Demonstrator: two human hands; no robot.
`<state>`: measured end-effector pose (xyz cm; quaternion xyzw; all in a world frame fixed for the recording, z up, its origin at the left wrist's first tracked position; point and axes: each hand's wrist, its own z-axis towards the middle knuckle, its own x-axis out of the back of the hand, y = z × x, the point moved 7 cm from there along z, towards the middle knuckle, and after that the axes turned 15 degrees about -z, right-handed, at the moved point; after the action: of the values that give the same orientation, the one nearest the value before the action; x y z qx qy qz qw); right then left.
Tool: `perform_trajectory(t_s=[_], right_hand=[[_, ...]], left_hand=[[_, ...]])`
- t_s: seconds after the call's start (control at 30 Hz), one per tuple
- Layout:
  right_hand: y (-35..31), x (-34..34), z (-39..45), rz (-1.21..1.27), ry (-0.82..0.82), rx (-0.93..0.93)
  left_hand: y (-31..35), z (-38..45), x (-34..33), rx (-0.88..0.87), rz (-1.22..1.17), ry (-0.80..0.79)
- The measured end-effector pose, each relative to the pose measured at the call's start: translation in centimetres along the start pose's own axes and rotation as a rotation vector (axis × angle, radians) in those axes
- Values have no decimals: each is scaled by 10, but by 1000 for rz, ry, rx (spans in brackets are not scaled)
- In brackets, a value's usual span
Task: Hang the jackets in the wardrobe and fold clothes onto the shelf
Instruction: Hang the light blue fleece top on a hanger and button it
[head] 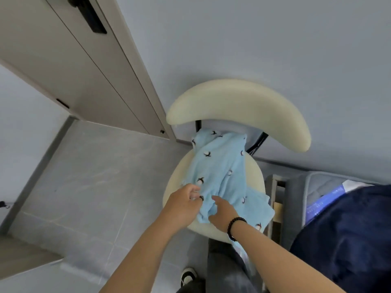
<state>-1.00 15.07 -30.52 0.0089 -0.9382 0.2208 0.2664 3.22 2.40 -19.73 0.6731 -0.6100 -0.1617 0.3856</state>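
A light blue garment with small dark and white motifs lies crumpled over the round cream seat of a chair. My left hand pinches the cloth at its near left edge, fingers curled into the fabric. My right hand, with a dark bead bracelet on the wrist, grips the garment's near edge just beside the left hand. Part of the cloth hangs off the seat toward me.
The wardrobe with beige doors and black handles stands at the left. A bed with a dark blue blanket lies at the right, close to the chair. Grey tiled floor spreads to the left. My shoe shows below.
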Motion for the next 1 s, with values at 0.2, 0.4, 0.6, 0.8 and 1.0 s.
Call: perform_trajectory(t_s=[0.2, 0.4, 0.6, 0.8, 1.0], right_hand=[[49, -30, -75, 160, 146, -107], [99, -48, -155, 280, 270, -179], [172, -50, -210, 399, 385, -272], [280, -53, -241, 511, 423, -384], [398, -72, -266, 598, 500, -563]], left_hand=[[-40, -62, -37, -39, 90, -111], [-47, -119, -79, -117, 179, -223], [-37, -151, -155, -157, 279, -346], [-42, -162, -259, -113, 344, -453], [-62, -168, -368, -81, 441, -569]])
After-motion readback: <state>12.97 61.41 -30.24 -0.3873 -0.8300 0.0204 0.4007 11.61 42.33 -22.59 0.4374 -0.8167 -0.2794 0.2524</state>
